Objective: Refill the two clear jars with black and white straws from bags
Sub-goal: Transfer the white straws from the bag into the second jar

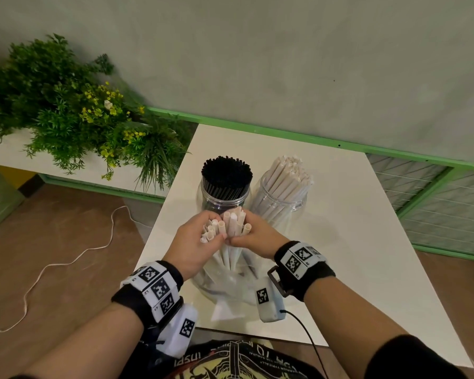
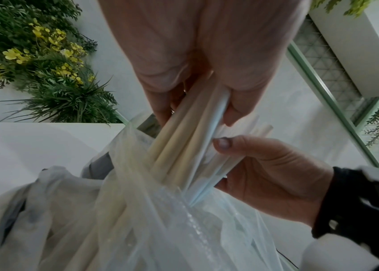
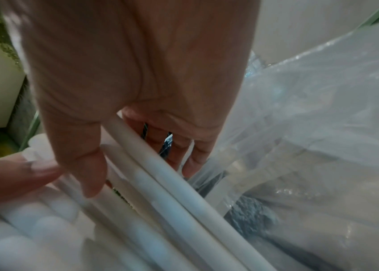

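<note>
Two clear jars stand side by side on the white table (image 1: 353, 242). The left jar (image 1: 222, 196) is packed with black straws (image 1: 226, 173); the right jar (image 1: 281, 203) holds white straws (image 1: 288, 177). In front of them a clear plastic bag (image 1: 225, 285) holds more white straws (image 1: 230, 224), whose tops stick up between my hands. My left hand (image 1: 200, 242) grips one cluster of these straws (image 2: 183, 139). My right hand (image 1: 253, 236) grips the neighbouring cluster (image 3: 160, 176). The two thumbs meet in the middle. The bag (image 2: 137, 220) hangs crumpled below the hands.
A planter with green foliage and yellow flowers (image 1: 74, 113) stands left of the table. A green rail (image 1: 285, 135) and wire mesh panels (image 1: 435, 198) run along the back and right. A white cord (image 1: 66, 263) snakes across the brown floor at left.
</note>
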Demonstrator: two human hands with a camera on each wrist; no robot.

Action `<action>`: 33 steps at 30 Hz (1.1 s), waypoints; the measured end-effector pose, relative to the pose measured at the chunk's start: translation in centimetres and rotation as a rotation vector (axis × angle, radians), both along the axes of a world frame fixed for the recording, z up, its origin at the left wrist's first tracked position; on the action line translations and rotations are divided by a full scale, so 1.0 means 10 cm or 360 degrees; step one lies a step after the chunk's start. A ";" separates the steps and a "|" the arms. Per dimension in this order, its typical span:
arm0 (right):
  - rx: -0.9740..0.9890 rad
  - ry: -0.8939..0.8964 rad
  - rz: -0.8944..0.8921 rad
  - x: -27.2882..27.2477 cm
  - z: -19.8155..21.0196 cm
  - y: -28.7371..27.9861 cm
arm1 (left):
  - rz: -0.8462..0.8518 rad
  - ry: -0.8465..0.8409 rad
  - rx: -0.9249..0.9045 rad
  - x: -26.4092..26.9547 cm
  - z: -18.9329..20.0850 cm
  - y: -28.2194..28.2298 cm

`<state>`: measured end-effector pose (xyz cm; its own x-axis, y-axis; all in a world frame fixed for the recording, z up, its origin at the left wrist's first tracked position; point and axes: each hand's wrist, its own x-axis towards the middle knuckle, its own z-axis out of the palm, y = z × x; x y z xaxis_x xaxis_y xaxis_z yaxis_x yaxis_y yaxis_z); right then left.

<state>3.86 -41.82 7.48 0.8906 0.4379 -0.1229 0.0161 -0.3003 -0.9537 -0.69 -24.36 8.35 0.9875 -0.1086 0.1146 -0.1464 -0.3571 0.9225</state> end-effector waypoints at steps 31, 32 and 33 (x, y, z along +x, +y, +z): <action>0.0698 -0.0687 -0.0941 -0.11 0.74 -0.34 | 0.0102 -0.0243 0.0158 0.11 0.02 -0.26; 0.0761 -0.0710 -0.0958 -0.08 0.84 -0.40 | 0.0099 -0.0240 0.0166 0.11 0.02 -0.27; 0.0816 -0.0741 -0.0980 -0.03 0.94 -0.47 | 0.0099 -0.0233 0.0171 0.10 0.02 -0.27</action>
